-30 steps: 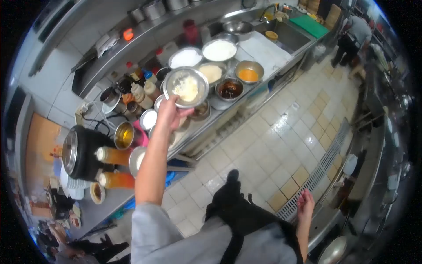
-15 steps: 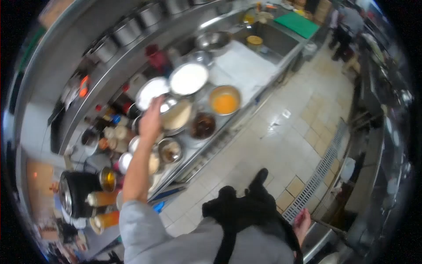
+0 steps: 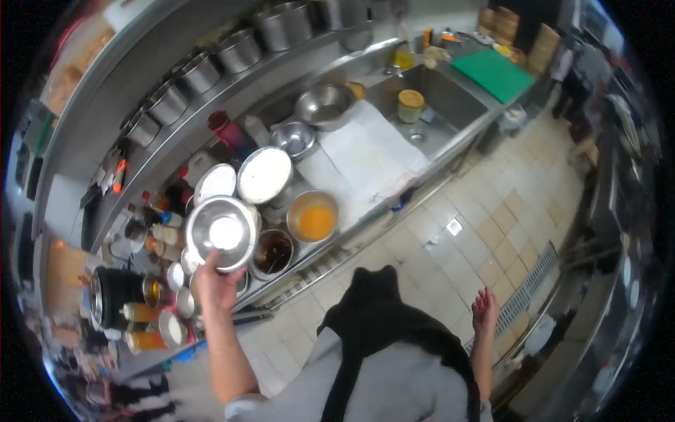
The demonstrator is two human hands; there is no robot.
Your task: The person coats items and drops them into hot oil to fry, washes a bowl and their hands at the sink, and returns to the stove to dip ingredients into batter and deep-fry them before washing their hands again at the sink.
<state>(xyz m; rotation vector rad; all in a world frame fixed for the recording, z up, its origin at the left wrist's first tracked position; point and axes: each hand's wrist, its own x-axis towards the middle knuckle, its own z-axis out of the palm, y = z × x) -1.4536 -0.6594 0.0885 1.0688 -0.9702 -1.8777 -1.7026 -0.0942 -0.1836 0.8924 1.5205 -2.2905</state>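
Observation:
My left hand [image 3: 219, 285] grips the near rim of a shiny metal bowl [image 3: 204, 232], held above the counter with its inside showing. The bowl looks empty apart from a bright glare. Behind it are two round containers of white contents, one [image 3: 264, 176] larger in view and one [image 3: 215, 183] partly covered. To its right stand a bowl of dark brown sauce [image 3: 273, 253] and a bowl of orange liquid [image 3: 313, 219]. My right hand [image 3: 485, 309] hangs over the floor at the right, its fingers apart and nothing in it.
A sink [image 3: 443, 105] holds a yellow-lidded jar [image 3: 410, 104], with a green board [image 3: 493, 75] beside it. White cloth [image 3: 365, 151] covers part of the counter. Metal pots [image 3: 239, 50] line the shelf. Bottles and a black cooker [image 3: 116, 299] stand left. A person [image 3: 580, 77] is far right.
My left hand has taken hold of the metal bowl and lifted it toward me. The view has shifted, and my right hand appears higher in it.

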